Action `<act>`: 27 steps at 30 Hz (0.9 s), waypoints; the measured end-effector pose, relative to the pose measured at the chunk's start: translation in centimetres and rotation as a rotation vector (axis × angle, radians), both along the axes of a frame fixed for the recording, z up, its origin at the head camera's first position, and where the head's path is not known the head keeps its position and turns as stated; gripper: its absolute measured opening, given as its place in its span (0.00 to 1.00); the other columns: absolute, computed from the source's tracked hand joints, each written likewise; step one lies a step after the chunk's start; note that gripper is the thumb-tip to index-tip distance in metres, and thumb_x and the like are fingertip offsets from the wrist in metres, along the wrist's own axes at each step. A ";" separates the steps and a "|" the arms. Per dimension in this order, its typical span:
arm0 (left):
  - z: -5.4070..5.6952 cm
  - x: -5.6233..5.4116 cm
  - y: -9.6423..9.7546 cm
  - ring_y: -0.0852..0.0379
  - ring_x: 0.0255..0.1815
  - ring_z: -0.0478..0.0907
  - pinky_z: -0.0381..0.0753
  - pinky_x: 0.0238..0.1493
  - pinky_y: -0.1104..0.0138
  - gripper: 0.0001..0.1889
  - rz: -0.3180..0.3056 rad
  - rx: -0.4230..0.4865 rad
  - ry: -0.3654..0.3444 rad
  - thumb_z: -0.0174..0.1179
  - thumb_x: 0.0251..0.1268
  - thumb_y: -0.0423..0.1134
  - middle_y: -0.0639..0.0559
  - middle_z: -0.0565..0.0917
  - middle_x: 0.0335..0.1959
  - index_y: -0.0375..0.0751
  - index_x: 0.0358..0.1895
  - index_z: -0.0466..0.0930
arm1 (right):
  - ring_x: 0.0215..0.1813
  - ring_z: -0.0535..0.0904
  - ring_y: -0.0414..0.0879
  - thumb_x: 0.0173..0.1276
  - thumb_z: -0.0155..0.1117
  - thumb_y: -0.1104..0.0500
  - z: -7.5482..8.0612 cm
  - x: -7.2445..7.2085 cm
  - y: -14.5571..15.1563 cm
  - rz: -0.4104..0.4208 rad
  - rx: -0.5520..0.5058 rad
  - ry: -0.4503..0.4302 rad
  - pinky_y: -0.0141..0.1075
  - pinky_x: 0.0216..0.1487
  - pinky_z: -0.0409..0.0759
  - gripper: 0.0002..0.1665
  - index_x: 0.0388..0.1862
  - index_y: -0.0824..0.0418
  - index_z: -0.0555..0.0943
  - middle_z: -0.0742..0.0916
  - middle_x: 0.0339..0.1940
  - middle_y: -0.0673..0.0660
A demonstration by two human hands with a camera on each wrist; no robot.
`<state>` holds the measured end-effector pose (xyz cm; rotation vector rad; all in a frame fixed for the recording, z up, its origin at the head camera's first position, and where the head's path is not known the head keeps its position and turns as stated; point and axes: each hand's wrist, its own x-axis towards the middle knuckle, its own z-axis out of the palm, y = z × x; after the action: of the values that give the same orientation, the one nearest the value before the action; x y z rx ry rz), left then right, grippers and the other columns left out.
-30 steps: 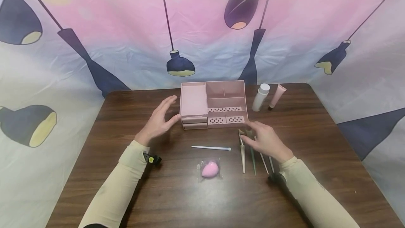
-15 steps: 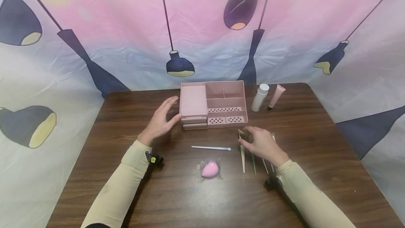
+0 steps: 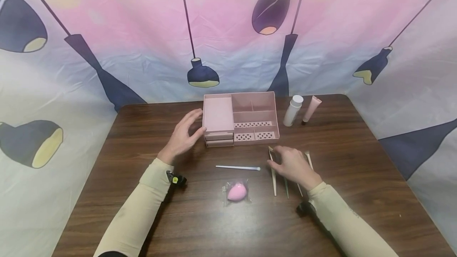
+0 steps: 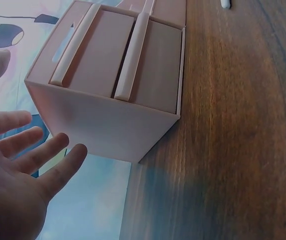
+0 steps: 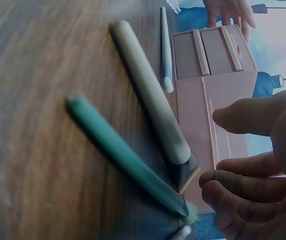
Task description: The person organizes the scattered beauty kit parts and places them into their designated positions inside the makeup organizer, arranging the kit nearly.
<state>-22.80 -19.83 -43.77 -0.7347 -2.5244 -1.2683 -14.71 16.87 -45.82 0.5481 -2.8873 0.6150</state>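
Now the right hand (image 3: 294,166) has been shifted leftward over the brushes (image 3: 274,182), toward the tabletop's (image 3: 118,158) right edge, the outermost uncovered; thumb and fingers are parted, nothing pinched, a grasp seemingly being prepared. Beside the far-edge organizer (image 3: 218,114), the left hand (image 3: 181,135) is held spread.

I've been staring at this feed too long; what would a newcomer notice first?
Probably the pink organizer near the back edge of the dark table, with the left hand beside its left side. Next, the bright pink wrapped sponge, in front of it and nearer the person. Then the right hand, over brushes lying to the sponge's right.
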 end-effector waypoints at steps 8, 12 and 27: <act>-0.3 -0.2 0.3 0.45 0.73 0.62 0.64 0.74 0.46 0.32 0.039 -0.088 0.019 0.60 0.67 0.46 0.44 0.66 0.72 0.40 0.71 0.65 | 0.30 0.81 0.47 0.57 0.73 0.46 -0.3 0.0 -0.3 -0.026 0.027 -0.038 0.43 0.29 0.85 0.26 0.45 0.65 0.82 0.86 0.32 0.56; -0.4 -0.3 0.3 0.45 0.73 0.63 0.63 0.75 0.46 0.32 0.050 -0.083 0.005 0.60 0.67 0.46 0.45 0.66 0.72 0.40 0.71 0.65 | 0.28 0.81 0.48 0.56 0.74 0.46 -0.5 0.0 -0.4 -0.029 0.028 -0.033 0.43 0.27 0.84 0.27 0.46 0.65 0.82 0.87 0.32 0.56; -0.4 -0.5 0.6 0.44 0.73 0.63 0.62 0.76 0.45 0.34 0.069 -0.125 -0.026 0.58 0.68 0.51 0.41 0.66 0.72 0.40 0.72 0.64 | 0.20 0.71 0.44 0.55 0.74 0.48 -1.1 -0.1 -1.0 -0.095 0.029 -0.032 0.35 0.15 0.71 0.22 0.38 0.65 0.82 0.79 0.20 0.51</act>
<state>-23.26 -19.22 -44.18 -0.6534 -2.6453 -1.1140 -14.78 15.90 -46.96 0.4055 -2.9369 0.5737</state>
